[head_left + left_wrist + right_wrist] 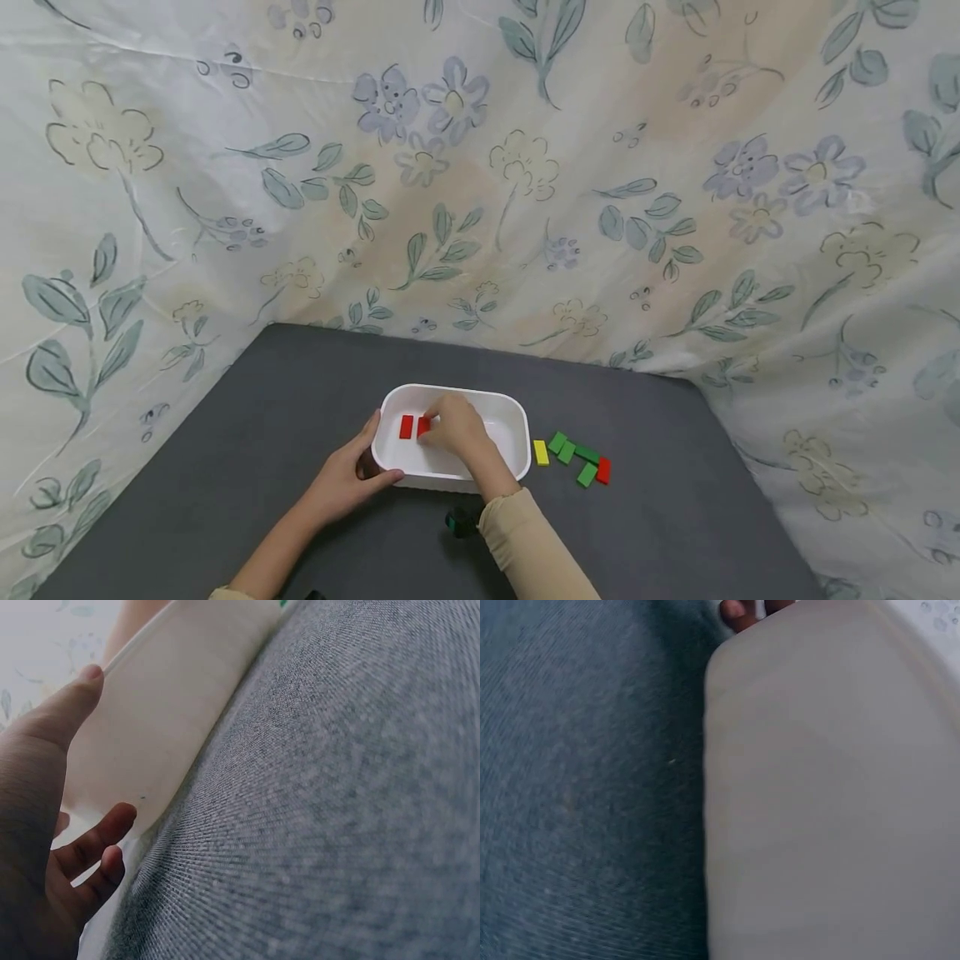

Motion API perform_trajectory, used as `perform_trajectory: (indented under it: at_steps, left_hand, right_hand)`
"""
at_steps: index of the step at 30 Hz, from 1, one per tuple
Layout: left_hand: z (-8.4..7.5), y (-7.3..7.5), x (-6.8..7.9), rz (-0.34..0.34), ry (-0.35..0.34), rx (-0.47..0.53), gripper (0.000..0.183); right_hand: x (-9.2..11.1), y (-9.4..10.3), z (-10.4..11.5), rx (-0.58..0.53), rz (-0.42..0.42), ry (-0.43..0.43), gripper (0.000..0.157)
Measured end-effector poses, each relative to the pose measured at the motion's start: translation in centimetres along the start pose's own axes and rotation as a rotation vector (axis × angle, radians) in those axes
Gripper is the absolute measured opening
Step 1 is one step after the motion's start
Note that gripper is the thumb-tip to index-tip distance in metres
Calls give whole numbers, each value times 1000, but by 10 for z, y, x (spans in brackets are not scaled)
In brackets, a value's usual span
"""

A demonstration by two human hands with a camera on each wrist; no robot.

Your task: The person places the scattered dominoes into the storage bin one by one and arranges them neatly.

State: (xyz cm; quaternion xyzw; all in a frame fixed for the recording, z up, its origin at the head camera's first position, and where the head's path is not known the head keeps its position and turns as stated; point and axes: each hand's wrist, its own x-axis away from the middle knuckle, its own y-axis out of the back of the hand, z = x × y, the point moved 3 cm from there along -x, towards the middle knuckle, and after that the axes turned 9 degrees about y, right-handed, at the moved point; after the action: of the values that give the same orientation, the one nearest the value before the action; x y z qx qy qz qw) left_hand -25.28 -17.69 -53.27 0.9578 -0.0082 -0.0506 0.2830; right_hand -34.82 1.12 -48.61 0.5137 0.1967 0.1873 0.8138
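Observation:
A white plastic tub (465, 482) with rounded corners sits on the dark cloth. My left hand (348, 477) grips its left end, thumb at the near rim and fingers along the end wall. In the left wrist view, the thumb lies against the tub wall (165, 697), with curled fingers lower down. Inside the tub my right hand (456, 429) pinches a red block (423, 426), partly covered by the fingers. Just left of it, another red block (406, 427) lies on the tub floor. Only the tub's outer wall (832, 787) and some left-hand fingertips show in the right wrist view.
Right of the tub lie a yellow block (541, 452), several green blocks (566, 452) and a red block (603, 471). A small dark object with some green (459, 522) is beside the right sleeve (532, 542). Floral fabric (480, 208) hangs behind the table (637, 533).

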Motion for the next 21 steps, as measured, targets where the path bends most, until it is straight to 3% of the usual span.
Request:
perform_trajectory:
  at_steps: [21]
  left_hand:
    - [-3,0,0,0,-15,4,108]
  right_hand:
    - [-6,-7,2,28,19,26,31]
